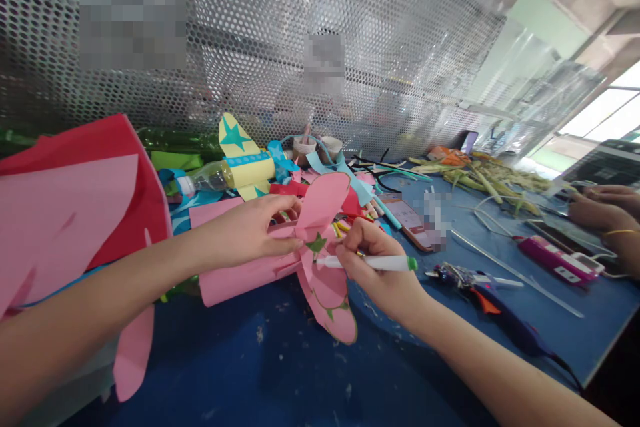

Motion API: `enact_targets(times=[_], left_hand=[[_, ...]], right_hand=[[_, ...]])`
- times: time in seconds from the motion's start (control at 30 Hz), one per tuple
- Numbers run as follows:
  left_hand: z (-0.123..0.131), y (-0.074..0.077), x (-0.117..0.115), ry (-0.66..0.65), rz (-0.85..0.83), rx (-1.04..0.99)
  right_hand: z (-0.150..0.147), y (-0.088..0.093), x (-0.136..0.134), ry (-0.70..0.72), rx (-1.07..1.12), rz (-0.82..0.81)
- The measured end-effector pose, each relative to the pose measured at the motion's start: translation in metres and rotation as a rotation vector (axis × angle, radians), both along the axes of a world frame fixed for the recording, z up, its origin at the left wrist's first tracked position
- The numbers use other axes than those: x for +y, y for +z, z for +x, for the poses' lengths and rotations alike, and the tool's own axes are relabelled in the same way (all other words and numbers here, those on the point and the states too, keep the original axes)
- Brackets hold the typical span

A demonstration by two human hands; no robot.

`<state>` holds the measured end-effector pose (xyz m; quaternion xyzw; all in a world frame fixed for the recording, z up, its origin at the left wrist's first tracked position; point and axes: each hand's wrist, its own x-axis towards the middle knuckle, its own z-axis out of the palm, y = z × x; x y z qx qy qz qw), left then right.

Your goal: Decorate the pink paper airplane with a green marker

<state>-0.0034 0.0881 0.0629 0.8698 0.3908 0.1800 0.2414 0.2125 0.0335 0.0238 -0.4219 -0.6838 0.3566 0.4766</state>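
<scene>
I am seeing the pink paper craft (225, 280) lying mid-view on the blue table (215, 360); the left hand (257, 223) is gripping its tubular body, thumb on the near side, fingers curling over the far side; the right hand (373, 263) is pinching a white marker (385, 263), its tip pointing at the green star (317, 243); behind, by the perforated metal sheet (265, 47), one cup (303, 149) is holding something upright, while a second cup (331, 147) is hiding its contents from me; a clear bottle (215, 177) is wearing a yellow paper sleeve (250, 170); flecked blue surface is giving room before the craft; the table's edge is slanting away at right, beyond the glue gun (515, 320).
</scene>
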Motion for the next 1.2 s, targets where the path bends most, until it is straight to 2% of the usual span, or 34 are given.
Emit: enact_targets(times=[0.4,0.53,0.97,1.2], left_hand=[[-0.002,-0.0005,0.0014,0.02,-0.033,0.048],[-0.0026,-0.0033,0.0026,0.019,-0.018,0.026],[-0.0023,-0.0014,-0.0008,0.04,0.008,0.062],[-0.0028,-0.0005,-0.0038,0.02,-0.031,0.029]], right_hand=[[0.0008,-0.0018,0.001,-0.07,-0.034,0.001],[0.001,-0.0026,0.0008,-0.032,-0.028,-0.02],[-0.0006,-0.0011,-0.0008,-0.068,-0.039,0.034],[-0.0006,-0.0007,-0.0016,-0.058,-0.058,0.049]])
